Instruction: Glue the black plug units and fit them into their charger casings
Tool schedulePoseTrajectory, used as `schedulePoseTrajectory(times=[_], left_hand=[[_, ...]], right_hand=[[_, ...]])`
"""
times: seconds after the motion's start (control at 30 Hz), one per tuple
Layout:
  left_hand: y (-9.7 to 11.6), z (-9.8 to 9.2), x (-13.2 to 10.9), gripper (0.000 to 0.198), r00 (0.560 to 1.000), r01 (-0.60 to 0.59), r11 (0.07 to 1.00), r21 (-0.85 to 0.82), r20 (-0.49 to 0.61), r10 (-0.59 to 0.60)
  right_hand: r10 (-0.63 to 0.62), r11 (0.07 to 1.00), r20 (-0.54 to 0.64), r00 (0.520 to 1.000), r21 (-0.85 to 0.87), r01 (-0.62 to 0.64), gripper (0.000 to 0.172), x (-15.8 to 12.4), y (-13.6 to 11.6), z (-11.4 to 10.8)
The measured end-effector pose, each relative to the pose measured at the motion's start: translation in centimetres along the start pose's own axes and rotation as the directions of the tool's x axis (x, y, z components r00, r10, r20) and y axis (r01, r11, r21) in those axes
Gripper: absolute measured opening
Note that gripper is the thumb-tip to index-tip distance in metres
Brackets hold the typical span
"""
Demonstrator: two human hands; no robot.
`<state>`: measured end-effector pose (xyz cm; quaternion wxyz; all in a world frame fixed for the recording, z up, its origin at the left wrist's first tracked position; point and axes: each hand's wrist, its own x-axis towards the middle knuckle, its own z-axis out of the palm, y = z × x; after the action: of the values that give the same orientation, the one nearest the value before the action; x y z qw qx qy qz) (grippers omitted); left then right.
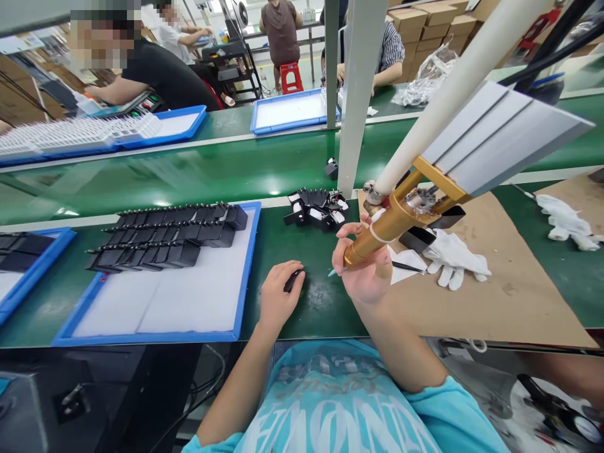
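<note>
My left hand (279, 292) rests near the green bench surface, its thumb and fingers closed around a small black part (293, 281). To its right, my right hand (367, 280) is curled around the lower end of a gold-coloured cylindrical tool (377, 234). A pale teal tip (332, 273) sticks out by the fingers; what it belongs to is hidden. Large grey flat panels (500, 138) rise from the tool's upper end. Beyond both hands lies a heap of black parts with white pieces (317, 209).
A blue-rimmed tray (243, 277) holds rows of black housings (155, 236) at left. Brown cardboard (509, 270) lies at right with white gloves (455, 257) and black tweezers (408, 267). A white pole (453, 100) slants overhead. Other people sit across the green conveyor (189, 179).
</note>
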<state>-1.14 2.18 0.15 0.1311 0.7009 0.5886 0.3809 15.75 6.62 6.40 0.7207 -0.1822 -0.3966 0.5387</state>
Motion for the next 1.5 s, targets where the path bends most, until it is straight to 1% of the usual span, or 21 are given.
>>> schedulePoseTrajectory(times=[0.17,0.27,0.43,0.53,0.63,0.7,0.73,0.8,0.87,0.9,0.97,1.03,1.13,1.2,1.23,1.3,1.33,1.4,1.43,1.47,1.5], left_hand=[[-0.4,0.2,0.2,0.021,0.996,0.034,0.995,-0.089,0.091,-0.026],[-0.4,0.0,0.3,0.025,0.992,0.024,0.997,-0.067,0.124,-0.015],[-0.5,-0.4,0.3,0.025,0.978,-0.057,0.960,0.275,0.211,-0.002],[-0.6,-0.7,0.2,0.029,0.953,-0.063,0.928,0.367,0.299,-0.053],[-0.6,-0.8,0.1,0.026,0.945,0.096,0.971,0.219,0.285,-0.158],[-0.4,-0.8,0.0,0.029,0.921,0.333,0.939,-0.088,0.245,-0.303],[-0.3,-0.8,-0.1,0.033,0.883,0.458,0.840,-0.291,0.255,-0.393],[0.1,-0.8,-0.3,0.040,0.775,0.613,0.473,-0.633,0.364,-0.517],[0.6,-1.0,-0.4,0.042,0.702,0.616,0.092,-0.782,0.493,-0.513],[0.8,-1.2,-0.5,0.041,0.689,0.595,-0.042,-0.803,0.536,-0.488],[1.1,-1.6,-0.4,0.036,0.689,0.551,-0.200,-0.810,0.577,-0.439],[1.3,-2.0,-0.3,0.032,0.713,0.520,-0.255,-0.815,0.578,-0.395],[1.4,-2.3,-0.6,0.033,0.776,0.480,-0.221,-0.849,0.529,-0.345],[1.2,-2.5,-1.0,0.036,0.808,0.463,-0.112,-0.879,0.471,-0.355],[1.0,-2.6,-1.2,0.038,0.813,0.466,-0.012,-0.885,0.433,-0.389],[0.3,-3.4,-1.3,0.041,0.821,0.489,0.304,-0.818,0.313,-0.478],[-0.3,-4.0,-1.2,0.042,0.835,0.490,0.503,-0.712,0.216,-0.506],[-2.2,-5.9,-0.4,0.042,0.887,0.438,0.843,-0.313,-0.004,-0.462],[-3.4,-7.1,0.3,0.042,0.914,0.390,0.919,-0.053,-0.101,-0.393],[-4.7,-8.3,1.0,0.041,0.932,0.353,0.914,0.201,-0.161,-0.324],[-6.1,-9.5,1.7,0.042,0.940,0.338,0.849,0.407,-0.197,-0.280]], right_hand=[[-0.016,1.000,0.008,1.000,0.011,0.016,0.035,0.0,0.0,-0.1],[-0.008,1.000,0.000,1.000,-0.002,0.008,0.036,0.1,0.0,-0.1],[-0.014,1.000,0.009,1.000,0.028,0.013,0.033,0.0,0.0,-0.2],[-0.022,0.998,0.019,1.000,0.052,0.021,0.032,0.0,0.0,-0.2],[-0.014,0.999,0.011,1.000,0.038,0.013,0.035,0.0,0.0,-0.2],[-0.008,1.000,0.009,1.000,0.029,0.007,0.037,0.1,0.0,-0.2],[-0.006,1.000,0.008,1.000,0.026,0.006,0.037,0.1,0.1,-0.2],[-0.006,1.000,0.006,1.000,0.019,0.006,0.037,0.0,0.1,-0.3],[-0.005,1.000,0.004,1.000,0.012,0.005,0.037,0.0,0.1,-0.4],[-0.005,1.000,0.002,1.000,0.012,0.005,0.037,0.0,0.1,-0.4],[-0.007,1.000,0.005,1.000,0.019,0.007,0.035,0.0,0.0,-0.4],[-0.018,1.000,0.007,1.000,0.025,0.018,0.034,0.0,0.0,-0.4],[-0.031,0.999,0.002,1.000,0.008,0.031,0.033,0.0,0.1,-0.4],[-0.029,1.000,-0.004,1.000,-0.004,0.029,0.033,0.0,0.2,-0.4],[-0.027,1.000,-0.006,1.000,-0.009,0.027,0.033,0.0,0.2,-0.5],[-0.024,1.000,-0.016,1.000,-0.016,0.023,0.034,-0.1,0.1,-0.5],[-0.022,1.000,-0.021,1.000,-0.019,0.022,0.035,-0.1,0.1,-0.5],[-0.017,1.000,-0.025,1.000,-0.019,0.017,0.037,-0.1,0.0,-0.6],[-0.017,1.000,-0.024,1.000,-0.016,0.016,0.037,-0.2,0.0,-0.6],[-0.019,1.000,-0.021,1.000,-0.013,0.019,0.038,-0.2,0.0,-0.6],[-0.021,1.000,-0.019,1.000,-0.010,0.020,0.038,-0.2,0.0,-0.6]])
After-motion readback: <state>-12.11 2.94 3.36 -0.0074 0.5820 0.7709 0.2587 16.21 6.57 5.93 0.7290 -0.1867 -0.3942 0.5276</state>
